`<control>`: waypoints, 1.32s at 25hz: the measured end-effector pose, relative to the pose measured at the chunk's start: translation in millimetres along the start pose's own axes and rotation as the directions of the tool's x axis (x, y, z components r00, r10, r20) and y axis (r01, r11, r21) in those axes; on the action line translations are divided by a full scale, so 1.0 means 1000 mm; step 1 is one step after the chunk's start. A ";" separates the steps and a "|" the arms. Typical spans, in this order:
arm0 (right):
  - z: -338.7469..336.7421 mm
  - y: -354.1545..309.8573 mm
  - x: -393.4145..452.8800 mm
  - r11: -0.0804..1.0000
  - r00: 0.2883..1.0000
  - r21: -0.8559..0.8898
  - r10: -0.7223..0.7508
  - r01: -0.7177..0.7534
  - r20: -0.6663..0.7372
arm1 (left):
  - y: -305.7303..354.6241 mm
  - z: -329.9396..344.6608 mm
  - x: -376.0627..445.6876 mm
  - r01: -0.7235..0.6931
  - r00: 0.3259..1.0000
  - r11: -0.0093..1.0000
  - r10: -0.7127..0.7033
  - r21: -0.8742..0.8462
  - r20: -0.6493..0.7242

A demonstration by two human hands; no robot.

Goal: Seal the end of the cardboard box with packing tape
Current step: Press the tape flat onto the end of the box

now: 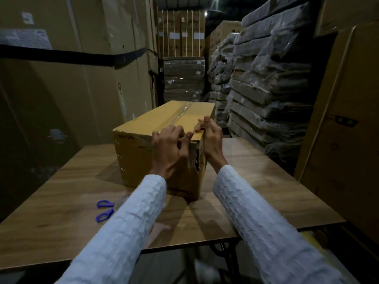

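A brown cardboard box (143, 132) lies lengthwise on the wooden table (256, 181), its near end facing me. Clear packing tape (180, 113) runs along the top seam. My left hand (172, 148) lies over the near top edge of the box, fingers bent down onto the top and the near end face. My right hand (211, 138) is at the near right corner, fingers curled and pressing at the top edge, where a strip of tape seems to lie. Torn, crinkled tape shows on the near end face below the hands.
Purple-handled scissors (104, 210) lie on the table at the near left, partly hidden by my left sleeve. Tall cardboard cartons stand at left and right. Plastic-wrapped stacks (266, 83) rise behind the table on the right.
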State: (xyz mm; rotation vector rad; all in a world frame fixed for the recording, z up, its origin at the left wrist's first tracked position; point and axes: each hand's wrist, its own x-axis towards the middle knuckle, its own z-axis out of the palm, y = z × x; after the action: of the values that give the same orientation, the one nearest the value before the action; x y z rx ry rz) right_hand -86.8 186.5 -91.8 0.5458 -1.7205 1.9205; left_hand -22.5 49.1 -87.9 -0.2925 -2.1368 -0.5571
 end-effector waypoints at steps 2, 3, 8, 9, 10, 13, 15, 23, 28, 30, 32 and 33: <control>0.013 0.004 0.007 0.999 0.998 0.042 -0.017 0.020 -0.059 | 0.008 0.015 -0.004 0.057 0.986 0.998 -0.057 -0.006 -0.155; 0.014 0.009 0.011 0.997 0.997 0.066 -0.025 0.031 -0.077 | 0.006 0.020 -0.003 0.064 0.980 0.998 -0.064 -0.003 -0.188; 0.013 0.011 0.021 0.995 0.987 0.083 -0.036 0.050 -0.159 | -0.004 0.023 0.000 0.011 0.958 1.000 -0.005 0.018 -0.286; 0.014 0.011 0.023 0.993 0.986 0.106 -0.024 0.043 -0.168 | -0.003 0.022 -0.001 0.031 0.954 0.999 -0.040 -0.036 -0.296; 0.013 0.012 0.022 0.989 0.988 0.143 -0.010 0.032 -0.152 | 0.000 0.020 -0.001 0.056 0.955 0.995 -0.079 -0.088 -0.285; 0.010 0.020 0.008 0.980 0.997 0.193 -0.041 0.053 -0.065 | 0.009 0.022 -0.001 0.098 0.950 0.994 -0.110 -0.055 -0.292; 0.014 0.021 -0.002 0.987 0.995 0.144 -0.061 0.073 -0.085 | 0.012 0.028 0.001 0.099 0.942 0.994 -0.078 0.048 -0.326; 0.010 0.006 0.007 0.998 0.985 -0.049 -0.054 0.047 -0.164 | -0.007 0.020 0.005 -0.010 0.947 0.999 -0.001 -0.035 -0.321; -0.035 0.008 -0.011 0.984 0.926 -0.104 -0.099 0.147 0.365 | -0.020 -0.009 -0.003 -0.139 0.988 0.989 0.142 -0.057 0.060; -0.056 0.007 -0.011 0.979 0.871 -0.151 -0.047 0.138 0.489 | -0.019 -0.016 -0.001 -0.125 0.982 0.991 0.129 -0.039 0.137; -0.064 -0.001 -0.009 0.987 0.861 -0.132 -0.007 0.086 0.509 | -0.016 -0.022 0.001 -0.075 0.985 0.993 0.089 -0.094 0.151; -0.065 -0.005 -0.008 0.992 0.865 -0.117 0.017 0.049 0.501 | -0.016 -0.024 0.002 -0.057 0.984 0.990 0.077 -0.132 0.158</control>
State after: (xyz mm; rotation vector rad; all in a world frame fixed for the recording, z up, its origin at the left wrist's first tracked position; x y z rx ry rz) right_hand -75.6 250.3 -100.7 1.0840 -2.1242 1.7361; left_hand -13.0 23.3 -78.6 -0.4940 -2.2426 -0.6504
